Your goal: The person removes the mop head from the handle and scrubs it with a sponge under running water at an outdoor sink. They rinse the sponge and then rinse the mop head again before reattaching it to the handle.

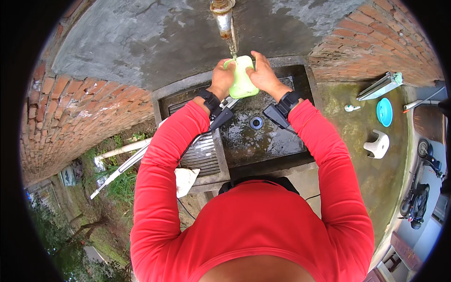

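Note:
A light green, shallow plastic dish [243,79] is held under a running metal tap [224,24]. My left hand [222,78] grips its left edge, thumb on top. My right hand [265,74] holds the right edge, its thumb on the dish and its index finger stretched out beyond it. Water from the tap falls at the dish's far edge. Below lies the wet concrete sink [239,148] with a round drain [256,122]. The fingers beneath the dish are hidden.
Left of the basin is a ribbed concrete washboard [199,157], with a white cloth or bag [186,181] at its near corner. Long white rails [119,169] lean there. On the ground at right are a blue basin [384,112], a white stool [377,144] and a bottle [351,108].

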`<state>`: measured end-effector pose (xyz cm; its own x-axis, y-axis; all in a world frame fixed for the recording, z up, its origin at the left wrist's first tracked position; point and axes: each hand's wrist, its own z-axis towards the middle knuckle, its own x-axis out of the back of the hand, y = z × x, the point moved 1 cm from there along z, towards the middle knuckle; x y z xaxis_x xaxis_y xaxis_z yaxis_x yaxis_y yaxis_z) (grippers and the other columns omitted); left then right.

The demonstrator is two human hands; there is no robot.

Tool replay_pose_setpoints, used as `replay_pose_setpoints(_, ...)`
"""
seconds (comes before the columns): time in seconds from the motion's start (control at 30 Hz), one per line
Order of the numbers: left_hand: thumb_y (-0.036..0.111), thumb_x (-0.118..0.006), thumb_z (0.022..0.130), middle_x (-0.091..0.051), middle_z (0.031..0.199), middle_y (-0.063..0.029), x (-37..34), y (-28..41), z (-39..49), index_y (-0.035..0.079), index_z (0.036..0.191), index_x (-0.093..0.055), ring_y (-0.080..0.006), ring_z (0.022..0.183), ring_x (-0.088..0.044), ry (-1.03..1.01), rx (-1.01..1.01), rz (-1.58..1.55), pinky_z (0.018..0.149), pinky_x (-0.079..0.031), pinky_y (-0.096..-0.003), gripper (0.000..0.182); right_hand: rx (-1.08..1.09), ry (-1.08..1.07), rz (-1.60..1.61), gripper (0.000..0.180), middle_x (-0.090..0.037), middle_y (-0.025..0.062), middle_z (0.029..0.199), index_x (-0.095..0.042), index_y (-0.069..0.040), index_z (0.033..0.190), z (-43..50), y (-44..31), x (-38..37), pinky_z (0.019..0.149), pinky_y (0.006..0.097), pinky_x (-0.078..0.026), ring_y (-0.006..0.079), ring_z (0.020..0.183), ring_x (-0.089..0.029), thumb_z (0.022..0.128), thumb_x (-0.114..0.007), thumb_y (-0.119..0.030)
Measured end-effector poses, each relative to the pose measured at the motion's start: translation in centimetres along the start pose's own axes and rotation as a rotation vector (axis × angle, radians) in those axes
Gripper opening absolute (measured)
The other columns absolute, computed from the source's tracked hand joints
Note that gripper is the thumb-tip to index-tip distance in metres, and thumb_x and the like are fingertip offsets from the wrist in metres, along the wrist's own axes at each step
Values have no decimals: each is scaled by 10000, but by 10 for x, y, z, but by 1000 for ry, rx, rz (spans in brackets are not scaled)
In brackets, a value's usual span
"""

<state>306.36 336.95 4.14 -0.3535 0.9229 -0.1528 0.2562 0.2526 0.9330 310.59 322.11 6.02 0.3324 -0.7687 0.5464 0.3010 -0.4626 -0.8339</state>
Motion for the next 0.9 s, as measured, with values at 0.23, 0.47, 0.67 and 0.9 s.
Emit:
replay_pose_setpoints(0.23, -1, -544, 936, -601, 1067, -116, -1, -2, -10, -13, 1290, -429, -180, 939, -583, 13, -189, 314, 817, -500, -316, 372, -335, 9, 92, 402, -693, 233, 907, -640, 55, 1024, 6, 15, -31, 803, 411, -503, 329, 870, -677, 1012, -473, -310)
replay_pose_setpoints(0.47, -44, -572, 891, -587, 1111, -131, 11, 3, -25, -22, 1290, -429, -201, 1015, -571, -81, -158, 428, 888, -475, -325, 425, -130, -61, -230, 543, -662, 313, 886, -513, 53, 1099, 0, -8, -29, 811, 532, -500, 487, 910, -633, 983, -464, -475)
replay_pose_setpoints(0.67, 28, -559, 923, -627, 1077, -185, 20, -5, -16, -17, 1265, -470, -257, 993, -616, 33, -253, 415, 865, -485, -351, 357, 67, 16, -66, 250, -669, 254, 885, -568, 3, 977, 21, -5, -29, 746, 531, -495, 456, 870, -637, 946, -586, -245)
replay_pose_setpoints(0.9, 130, -606, 954, -661, 988, -148, 27, -13, -1, -25, 1230, -528, -198, 902, -628, 42, -200, 379, 785, -504, -320, 325, -341, 49, 900, 267, -668, 156, 1003, -583, 10, 1127, 2, 2, -36, 784, 380, -540, 273, 900, -673, 894, -458, 45)
